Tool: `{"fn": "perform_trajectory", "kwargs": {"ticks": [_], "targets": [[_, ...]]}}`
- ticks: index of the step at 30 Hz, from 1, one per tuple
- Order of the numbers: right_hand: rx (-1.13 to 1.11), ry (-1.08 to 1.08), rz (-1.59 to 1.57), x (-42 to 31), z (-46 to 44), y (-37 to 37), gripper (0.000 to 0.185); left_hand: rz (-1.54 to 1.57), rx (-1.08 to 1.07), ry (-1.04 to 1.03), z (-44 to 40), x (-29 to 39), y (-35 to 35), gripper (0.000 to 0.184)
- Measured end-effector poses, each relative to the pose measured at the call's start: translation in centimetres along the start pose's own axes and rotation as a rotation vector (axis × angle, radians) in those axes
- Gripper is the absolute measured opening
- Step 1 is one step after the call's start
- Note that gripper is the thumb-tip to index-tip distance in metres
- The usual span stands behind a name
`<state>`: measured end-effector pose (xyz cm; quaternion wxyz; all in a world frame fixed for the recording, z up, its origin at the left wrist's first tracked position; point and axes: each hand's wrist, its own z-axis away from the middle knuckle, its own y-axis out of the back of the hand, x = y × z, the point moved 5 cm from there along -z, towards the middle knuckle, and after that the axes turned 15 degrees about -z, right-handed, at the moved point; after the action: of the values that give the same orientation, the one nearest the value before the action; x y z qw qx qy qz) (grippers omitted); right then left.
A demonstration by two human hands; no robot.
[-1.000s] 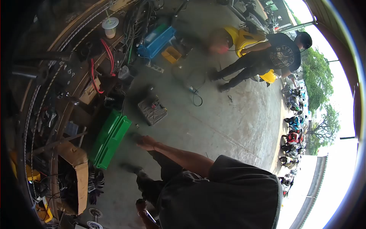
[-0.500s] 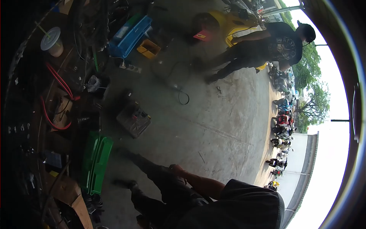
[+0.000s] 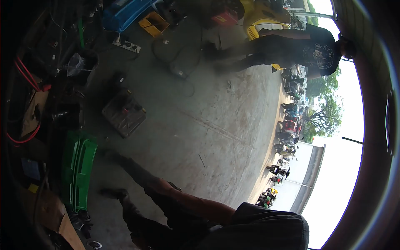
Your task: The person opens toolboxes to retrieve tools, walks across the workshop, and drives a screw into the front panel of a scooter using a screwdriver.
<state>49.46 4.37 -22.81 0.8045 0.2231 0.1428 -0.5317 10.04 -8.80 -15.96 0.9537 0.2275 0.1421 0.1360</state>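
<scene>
Neither of my hands shows in the head view, which is turned on its side. On the concrete floor (image 3: 183,125) lies an open dark tool case (image 3: 125,116) with small red and yellow parts. A green plastic bin (image 3: 79,173) sits near the left side, below the case in the picture. Toward the top are a blue bin (image 3: 129,14), a yellow-orange bin (image 3: 153,24) and a power strip (image 3: 127,45). What my hands hold or touch, if anything, is out of sight.
One person (image 3: 318,50) in dark clothes stands by a yellow scooter (image 3: 268,18). Another person (image 3: 266,225) in a dark shirt is close, at the bottom. Red cable (image 3: 27,75) and a cardboard box (image 3: 68,231) lie left. Several parked motorbikes (image 3: 289,125) line up outside.
My view has shifted, so the floor, bins and tool case sit further left and mostly higher in the picture. A lidded drink cup has left the view.
</scene>
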Motion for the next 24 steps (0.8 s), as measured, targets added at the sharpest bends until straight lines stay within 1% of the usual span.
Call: {"fn": "perform_trajectory", "kwargs": {"ticks": [2,3,4,5,6,8,9,10,11,12,13,14,15,16,17,18,19,20,21,22,23,24], "targets": [[0.095,0.237,-0.075,-3.9,0.2,0.3,0.027,0.101,0.04,-0.05,0.4,0.9,0.8,0.049],[0.087,0.233,-0.081,-4.2,0.1,0.2,0.027,0.148,0.062,-0.072,0.9,1.3,1.9,0.045],[0.056,0.185,-0.043,-4.3,0.0,-0.1,0.028,0.193,0.088,-0.087,1.3,1.6,2.9,0.04],[0.024,0.139,-0.007,-4.5,-0.2,-0.3,0.028,0.185,0.091,-0.072,1.6,2.0,3.6,0.04],[-0.04,0.189,0.122,-6.3,0.1,0.3,0.029,0.177,0.098,-0.069,1.7,2.7,4.0,0.043],[-0.141,0.168,0.237,-7.0,0.3,0.9,0.029,0.139,0.122,-0.072,0.9,2.4,2.8,0.048],[-0.097,0.028,0.135,-7.5,0.5,2.2,0.032,0.107,0.133,-0.07,0.6,1.4,1.6,0.05],[-0.062,-0.114,0.029,-8.1,0.4,2.9,0.035,0.121,0.081,-0.037,0.9,1.9,2.7,0.051],[-0.222,0.142,0.369,-7.0,-1.1,1.5,0.039,0.135,0.03,0.003,1.0,3.0,3.2,0.052],[-0.078,-0.133,0.122,-6.9,-1.8,2.5,0.039,0.193,0.208,-0.049,1.4,3.8,4.1,0.051],[-0.073,-0.102,0.195,-4.0,-4.4,1.3,0.038,0.166,0.195,0.004,1.4,4.2,4.0,0.049],[-0.1,0.071,0.32,-5.8,-5.9,1.4,0.036,0.239,0.161,-0.034,1.7,6.0,5.8,0.049],[-0.094,0.001,0.288,-6.5,-7.4,1.6,0.035,0.378,0.247,-0.11,1.6,6.2,6.0,0.051],[-0.035,-0.089,0.223,-14.7,-6.2,3.6,0.033,0.286,0.18,-0.004,0.8,5.4,4.2,0.052],[-0.022,-0.062,0.242,-15.5,-8.4,2.5,0.031,0.247,0.132,0.094,0.4,5.8,4.6,0.052],[-0.111,0.162,0.389,-16.2,-11.3,0.4,0.035,0.19,0.076,0.148,-0.1,5.8,4.2,0.051],[-0.135,0.109,0.486,-15.5,-14.8,-2.1,0.032,0.148,0.019,0.192,-0.7,5.9,3.5,0.051],[-0.109,0.195,0.461,-18.6,-15.5,-3.8,0.031,0.126,0.013,0.209,-0.9,6.0,3.1,0.051],[-0.083,0.282,0.439,-21.7,-16.1,-5.5,0.03,0.107,0.06,0.208,-0.7,6.3,3.1,0.048],[-0.166,0.157,0.404,-26.8,-15.9,-6.4,0.03,0.097,0.109,0.208,-0.6,6.3,3.0,0.045],[-0.089,0.382,0.42,-29.3,-16.3,-8.8,0.03,0.098,0.1,0.223,-0.7,5.9,2.3,0.045],[-0.012,0.609,0.43,-31.4,-16.5,-11.2,0.03,0.112,0.16,0.219,-0.8,5.4,1.9,0.042]]}}
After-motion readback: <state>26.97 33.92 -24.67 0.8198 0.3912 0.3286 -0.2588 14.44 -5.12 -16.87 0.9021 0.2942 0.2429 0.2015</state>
